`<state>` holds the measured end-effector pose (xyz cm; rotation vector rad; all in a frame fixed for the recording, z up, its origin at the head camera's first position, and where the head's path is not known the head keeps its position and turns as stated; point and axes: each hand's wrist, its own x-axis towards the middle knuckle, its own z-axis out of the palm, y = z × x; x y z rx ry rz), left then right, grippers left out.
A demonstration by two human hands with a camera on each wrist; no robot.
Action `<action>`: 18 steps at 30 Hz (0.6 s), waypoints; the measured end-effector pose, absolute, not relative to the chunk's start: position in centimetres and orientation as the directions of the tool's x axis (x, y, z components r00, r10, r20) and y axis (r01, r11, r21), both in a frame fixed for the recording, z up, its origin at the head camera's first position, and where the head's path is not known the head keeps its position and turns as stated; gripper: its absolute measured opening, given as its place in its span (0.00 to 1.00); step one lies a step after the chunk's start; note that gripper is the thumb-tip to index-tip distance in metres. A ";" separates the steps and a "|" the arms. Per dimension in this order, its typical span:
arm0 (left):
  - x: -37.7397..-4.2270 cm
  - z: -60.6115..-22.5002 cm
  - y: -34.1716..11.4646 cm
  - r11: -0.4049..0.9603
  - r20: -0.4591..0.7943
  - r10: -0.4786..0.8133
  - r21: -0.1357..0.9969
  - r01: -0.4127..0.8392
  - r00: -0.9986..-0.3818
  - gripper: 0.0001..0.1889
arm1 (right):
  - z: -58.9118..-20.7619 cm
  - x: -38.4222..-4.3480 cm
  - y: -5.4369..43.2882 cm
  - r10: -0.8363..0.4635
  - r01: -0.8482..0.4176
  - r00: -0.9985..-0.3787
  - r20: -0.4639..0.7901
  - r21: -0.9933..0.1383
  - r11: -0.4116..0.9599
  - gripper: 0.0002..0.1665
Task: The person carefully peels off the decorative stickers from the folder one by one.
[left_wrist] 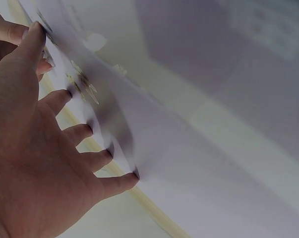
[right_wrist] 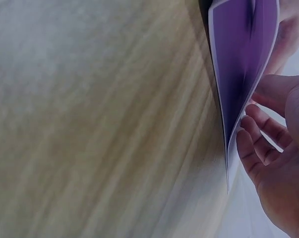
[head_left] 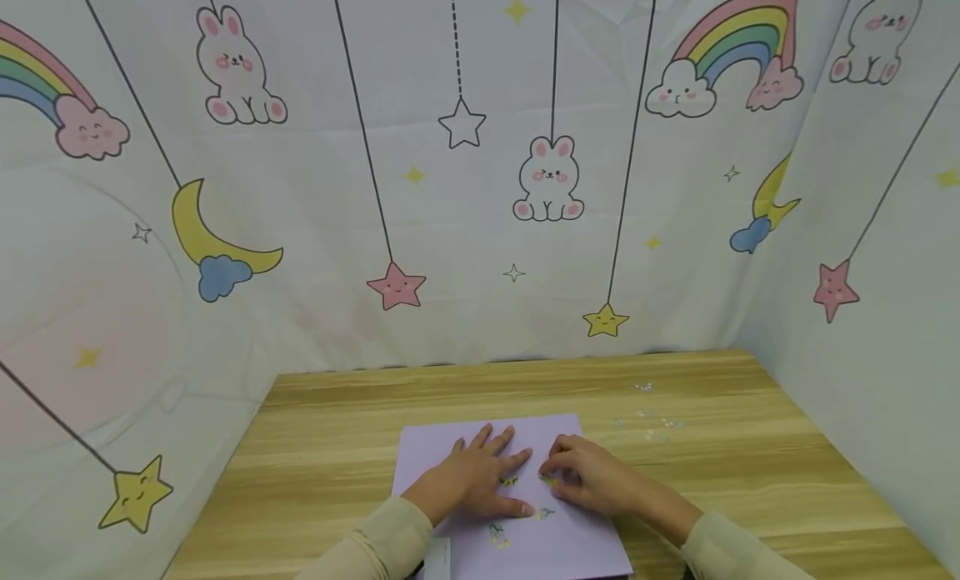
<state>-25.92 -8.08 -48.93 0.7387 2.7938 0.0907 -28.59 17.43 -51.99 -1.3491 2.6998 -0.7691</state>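
Note:
A lavender booklet [head_left: 570, 547] lies on the table, with small green and yellow flower stickers [head_left: 498, 536] on its surface. My left hand [head_left: 480, 477] rests on the page, fingers spread and straight, fingertips touching it; in the left wrist view the hand [left_wrist: 60, 144] arches over the surface. One flower sticker [head_left: 510, 481] shows between its thumb and index finger, another [head_left: 544, 513] by the thumb tip. To its right, my right hand [head_left: 592, 476] pinches a small yellow flower sticker [head_left: 552, 482] against the page. The right wrist view shows that hand [right_wrist: 278, 148] beside the booklet's bulging edge [right_wrist: 238, 64].
Several small clear pieces [head_left: 652, 422] lie on the wood-grain table [head_left: 337, 413] at the back right. A whitish strip [head_left: 437, 559] sits by the left sleeve at the booklet's lower left. Printed cloth [head_left: 315, 188] hangs behind and along the sides.

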 end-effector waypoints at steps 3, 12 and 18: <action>-25.9 -48.9 -8.1 0.869 -0.229 0.495 0.128 0.478 -0.838 0.47 | -52.1 -28.6 17.3 -0.756 -0.746 -0.623 0.204 -0.447 0.494 0.13; -26.0 -48.8 -8.1 0.868 -0.234 0.497 0.132 0.479 -0.836 0.47 | -51.9 -28.7 17.3 -0.756 -0.747 -0.623 0.201 -0.439 0.499 0.10; -25.9 -48.8 -8.1 0.871 -0.238 0.492 0.134 0.473 -0.837 0.48 | -51.8 -28.6 17.3 -0.757 -0.754 -0.617 0.215 -0.437 0.490 0.09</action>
